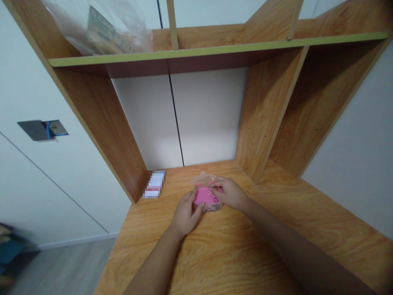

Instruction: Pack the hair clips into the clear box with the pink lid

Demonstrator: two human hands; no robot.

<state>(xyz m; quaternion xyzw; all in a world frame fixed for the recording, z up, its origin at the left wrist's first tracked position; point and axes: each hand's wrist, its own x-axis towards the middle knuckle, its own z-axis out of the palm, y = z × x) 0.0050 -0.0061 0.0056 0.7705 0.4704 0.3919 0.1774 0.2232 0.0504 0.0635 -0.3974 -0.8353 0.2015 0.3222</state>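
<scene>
Pink plastic container [206, 197], long axis pointing forward, clamped between left hand [184, 215] and right hand [230, 193].

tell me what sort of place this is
Probably a small bedroom or dorm room: there's a built-in wood-grain desk under a matching shelf, with white wall panels and a grey wood-look floor beside it.

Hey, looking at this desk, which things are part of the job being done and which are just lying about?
Part of the job:
the left hand and right hand, both on a pink and clear plastic container

Just lying about:
a blurred white and red box on the wooden desk
a clear plastic bag on the shelf
</scene>
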